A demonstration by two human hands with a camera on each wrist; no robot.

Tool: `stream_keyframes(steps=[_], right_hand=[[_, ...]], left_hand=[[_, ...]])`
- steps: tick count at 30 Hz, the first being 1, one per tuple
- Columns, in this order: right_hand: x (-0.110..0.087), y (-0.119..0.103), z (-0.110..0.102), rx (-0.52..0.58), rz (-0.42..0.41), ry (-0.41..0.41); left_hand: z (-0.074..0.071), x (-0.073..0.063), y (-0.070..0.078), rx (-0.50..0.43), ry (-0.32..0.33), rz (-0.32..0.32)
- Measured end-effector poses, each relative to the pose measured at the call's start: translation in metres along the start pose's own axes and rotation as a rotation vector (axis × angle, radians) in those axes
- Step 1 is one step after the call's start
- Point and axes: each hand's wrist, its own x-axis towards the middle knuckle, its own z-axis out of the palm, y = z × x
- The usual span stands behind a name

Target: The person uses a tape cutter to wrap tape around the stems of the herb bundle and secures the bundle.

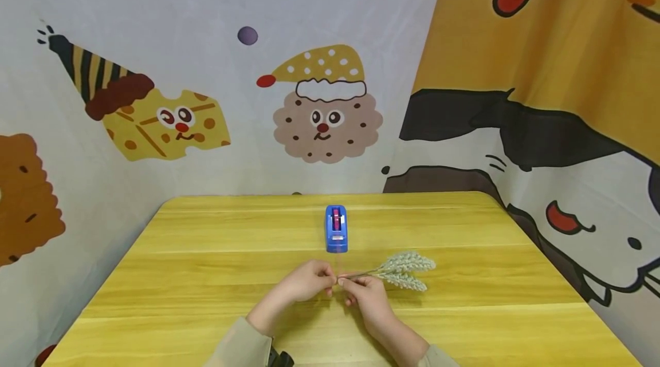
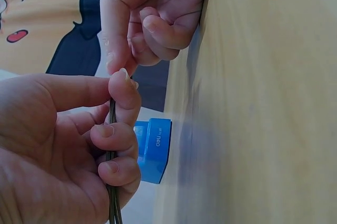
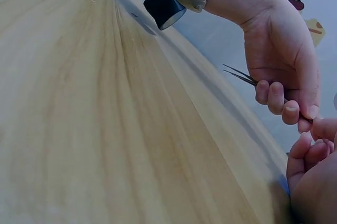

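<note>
Pale green wheat-like sprigs [image 1: 407, 269] lie out to the right, their thin stems [image 2: 114, 203] bunched together. My left hand [image 1: 309, 281] pinches these stems between thumb and index finger, the other fingers curled round them, as the left wrist view shows. Stem ends [image 3: 241, 75] poke out past that hand in the right wrist view. Fingertip to fingertip with it, my right hand [image 1: 368, 298] pinches the bunch on the flower side. Just beyond both hands stands a blue tape dispenser [image 1: 336, 229] with a pink roll. A faint strip seems to run from it toward the fingers.
The wooden table [image 1: 206, 264] stretches to both sides of the hands. A cartoon-printed cloth [image 1: 206, 12] hangs behind and at the sides. A black camera [image 3: 166, 8] is strapped to the left wrist.
</note>
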Motion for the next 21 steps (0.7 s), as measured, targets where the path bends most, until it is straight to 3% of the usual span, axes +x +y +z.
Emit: stream_keyframes(steps=[8, 14, 18, 21], right_hand=[[-0.001, -0.001, 0.002, 0.032, 0.0, 0.026], [-0.003, -0.003, 0.0, 0.014, 0.017, -0.015], [-0.005, -0.007, -0.008, -0.023, 0.057, -0.094], [-0.009, -0.016, -0.019, -0.108, 0.091, -0.219]], left_hand=[[-0.001, 0.002, 0.0, 0.006, -0.003, 0.0], [-0.003, 0.0, 0.003, 0.019, -0.012, 0.007], [-0.004, 0.001, 0.007, 0.008, -0.022, 0.022], [-0.004, 0.001, 0.01, 0.009, -0.024, 0.027]])
